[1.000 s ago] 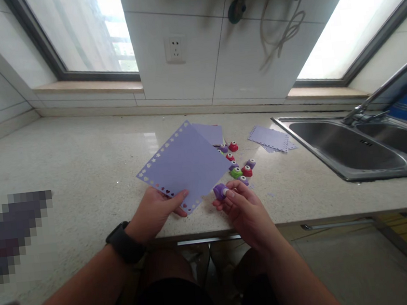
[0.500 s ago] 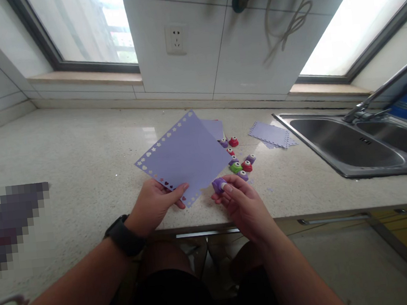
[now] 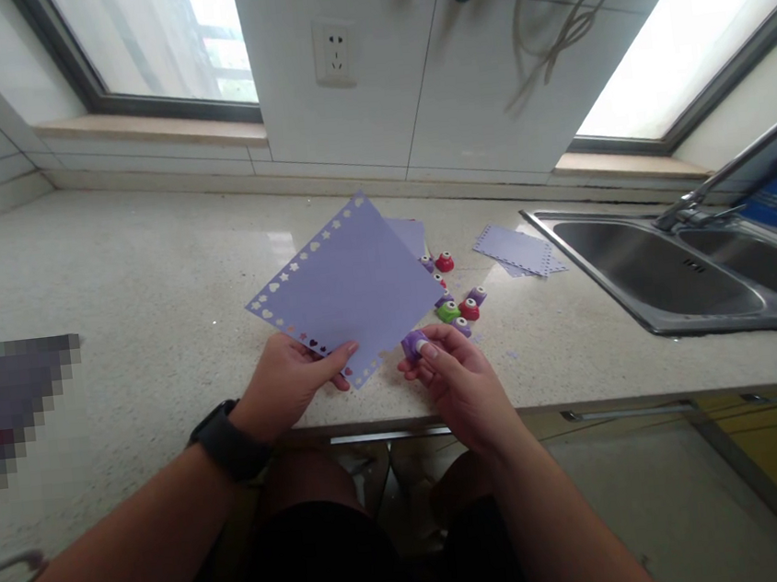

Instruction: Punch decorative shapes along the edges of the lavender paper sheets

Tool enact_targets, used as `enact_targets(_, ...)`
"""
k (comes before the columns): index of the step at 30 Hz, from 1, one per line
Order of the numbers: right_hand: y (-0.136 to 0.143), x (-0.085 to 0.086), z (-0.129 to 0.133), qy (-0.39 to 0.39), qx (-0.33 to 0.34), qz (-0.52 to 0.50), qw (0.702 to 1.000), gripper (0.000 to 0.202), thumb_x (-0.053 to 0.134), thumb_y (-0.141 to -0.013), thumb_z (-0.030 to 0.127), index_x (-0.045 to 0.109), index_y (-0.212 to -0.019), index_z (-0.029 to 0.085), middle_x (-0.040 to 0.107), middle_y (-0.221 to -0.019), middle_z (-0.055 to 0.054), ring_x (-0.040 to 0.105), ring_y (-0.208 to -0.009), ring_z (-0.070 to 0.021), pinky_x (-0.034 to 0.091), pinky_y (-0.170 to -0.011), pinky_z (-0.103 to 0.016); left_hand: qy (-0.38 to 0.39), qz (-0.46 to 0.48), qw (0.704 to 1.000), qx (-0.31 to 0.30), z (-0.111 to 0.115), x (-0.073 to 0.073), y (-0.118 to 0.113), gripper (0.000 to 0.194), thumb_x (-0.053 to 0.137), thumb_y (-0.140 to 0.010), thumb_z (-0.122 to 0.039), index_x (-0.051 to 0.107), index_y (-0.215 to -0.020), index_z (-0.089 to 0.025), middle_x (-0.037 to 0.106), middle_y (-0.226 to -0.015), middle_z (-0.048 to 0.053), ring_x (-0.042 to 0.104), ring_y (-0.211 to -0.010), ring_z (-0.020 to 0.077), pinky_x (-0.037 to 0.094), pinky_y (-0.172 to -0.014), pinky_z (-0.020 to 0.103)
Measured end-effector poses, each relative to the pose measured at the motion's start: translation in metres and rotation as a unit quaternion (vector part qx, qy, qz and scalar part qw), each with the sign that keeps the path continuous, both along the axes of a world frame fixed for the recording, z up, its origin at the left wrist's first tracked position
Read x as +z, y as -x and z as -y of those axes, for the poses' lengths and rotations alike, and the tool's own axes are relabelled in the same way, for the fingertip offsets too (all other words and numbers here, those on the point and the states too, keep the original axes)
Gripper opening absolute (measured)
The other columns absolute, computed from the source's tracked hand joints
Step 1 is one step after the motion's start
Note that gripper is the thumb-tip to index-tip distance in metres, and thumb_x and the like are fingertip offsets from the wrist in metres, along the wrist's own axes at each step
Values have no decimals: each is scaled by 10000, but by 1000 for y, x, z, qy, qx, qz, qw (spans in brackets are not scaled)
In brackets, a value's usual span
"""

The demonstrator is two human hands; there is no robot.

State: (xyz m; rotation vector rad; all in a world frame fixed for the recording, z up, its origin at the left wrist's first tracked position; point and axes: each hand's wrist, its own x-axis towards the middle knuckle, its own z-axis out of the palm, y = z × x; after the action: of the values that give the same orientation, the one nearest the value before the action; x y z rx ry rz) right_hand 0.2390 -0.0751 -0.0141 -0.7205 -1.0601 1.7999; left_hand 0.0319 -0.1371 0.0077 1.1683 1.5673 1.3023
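Lavender paper (image 3: 356,285) pinched by the left hand (image 3: 293,377) could tear if the craft punch (image 3: 411,344) the right hand (image 3: 465,380) grips overlaps holes (image 3: 293,267).

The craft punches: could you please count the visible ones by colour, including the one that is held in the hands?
Purple craft punches: 5, one of them in the right hand
Red craft punches: 3
Green craft punch: 1
Total visible: 9; the purple sheet partly covers the group and may hide more.
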Motion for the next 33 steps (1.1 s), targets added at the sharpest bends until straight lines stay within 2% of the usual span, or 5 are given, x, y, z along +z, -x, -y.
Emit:
enact_targets(6,0,1,1,-8,4,9,1000,254,835,-801,333,676,-956,208,717,-808,7,705,-731,-141,553,-708,-268,-5,-32,999,-2,-1,-3,1,313,785,-789,-297,700,-512,-179,733,-573,28,686,-568,168,536,-582,241)
enact_targets(20,0,-2,1,-4,-3,-5,1000,231,822,-811,329,682,-950,209,722,-839,8,704,-688,-130,548,-666,-255,-2,-53,999,6,0,0,0,334,779,-789,-306,694,-489,-184,732,-564,36,693,-565,176,540,-578,249)
enact_targets(33,-1,-2,2,-38,21,22,999,213,814,-837,316,691,-989,233,715,-827,19,683,-719,-125,531,-691,-256,-17,-33,999,-10,2,0,-3,282,775,-775,-275,681,-528,-179,715,-532,22,691,-534,169,561,-559,237)
